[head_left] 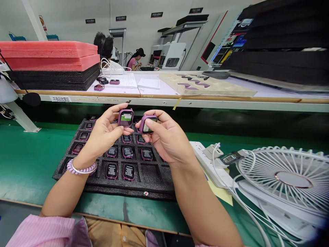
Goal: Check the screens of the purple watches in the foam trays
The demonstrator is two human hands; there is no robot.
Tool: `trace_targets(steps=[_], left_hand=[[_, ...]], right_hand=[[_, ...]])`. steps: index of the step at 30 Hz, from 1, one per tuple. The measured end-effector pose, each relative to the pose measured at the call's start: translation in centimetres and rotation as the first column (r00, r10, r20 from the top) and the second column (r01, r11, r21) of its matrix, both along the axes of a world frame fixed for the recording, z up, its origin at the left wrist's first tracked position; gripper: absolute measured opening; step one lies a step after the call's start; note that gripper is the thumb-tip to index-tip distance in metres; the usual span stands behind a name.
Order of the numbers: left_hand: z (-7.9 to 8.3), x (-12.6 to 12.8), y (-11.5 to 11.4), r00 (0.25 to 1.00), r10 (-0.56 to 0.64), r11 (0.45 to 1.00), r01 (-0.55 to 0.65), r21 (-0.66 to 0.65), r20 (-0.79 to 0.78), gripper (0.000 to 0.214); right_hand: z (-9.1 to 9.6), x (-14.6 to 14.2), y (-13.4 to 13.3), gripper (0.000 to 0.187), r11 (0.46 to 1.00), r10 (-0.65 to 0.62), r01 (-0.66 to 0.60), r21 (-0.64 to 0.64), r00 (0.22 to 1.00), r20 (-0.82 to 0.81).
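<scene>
My left hand [104,133] pinches a purple smartwatch body [125,118] with a lit green screen, held upright above the tray. My right hand [166,137] grips a second purple smartwatch body [148,124], tilted toward the left one; the two nearly touch. Below both hands lies a black foam tray [154,176] with several purple watch bodies [128,171] seated in its pockets; some pockets at the right are bare. A bead bracelet circles my left wrist.
A white power strip [205,161] and a white desk fan [288,178] with cables sit to the right on the green belt. A raised shelf behind holds red and black foam stacks [51,63], loose watch bodies and a foam sheet. Other people sit at the far bench.
</scene>
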State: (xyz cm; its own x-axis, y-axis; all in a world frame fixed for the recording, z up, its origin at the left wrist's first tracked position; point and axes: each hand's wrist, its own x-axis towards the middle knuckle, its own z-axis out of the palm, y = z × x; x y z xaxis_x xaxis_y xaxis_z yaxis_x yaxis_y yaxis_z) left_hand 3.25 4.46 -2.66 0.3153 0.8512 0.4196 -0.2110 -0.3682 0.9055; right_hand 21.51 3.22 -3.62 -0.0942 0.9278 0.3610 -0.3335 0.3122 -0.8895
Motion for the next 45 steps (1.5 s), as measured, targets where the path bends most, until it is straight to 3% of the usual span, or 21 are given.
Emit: trace_targets(steps=[14,23,30,36,45], left_hand=[[-0.11,-0.16,0.33,1.000,0.007,1.000,-0.007,0.014,0.000,0.058],[-0.23,-0.13,0.34,1.000,-0.007,1.000,0.007,0.021,0.021,0.056],[-0.17,-0.11,0.35,1.000,0.008,1.000,-0.008,0.008,0.012,0.057],[0.06,-0.09,0.14,1.000,0.009,1.000,-0.009,-0.007,0.007,0.055],[0.10,-0.01,0.03,1.000,0.008,1.000,-0.008,-0.018,-0.002,0.053]], right_hand=[[0.14,0.11,-0.26,0.053,1.000,0.018,-0.019,0.008,0.999,0.051],[-0.15,0.22,0.16,0.044,1.000,0.023,-0.023,-0.012,1.000,-0.010],[0.06,0.18,-0.18,0.055,0.999,0.032,-0.032,-0.004,0.999,0.043],[-0.12,0.21,0.16,0.045,0.999,0.031,-0.031,-0.010,0.999,0.017],[0.06,0.33,-0.22,0.048,1.000,0.027,-0.027,-0.004,0.998,0.048]])
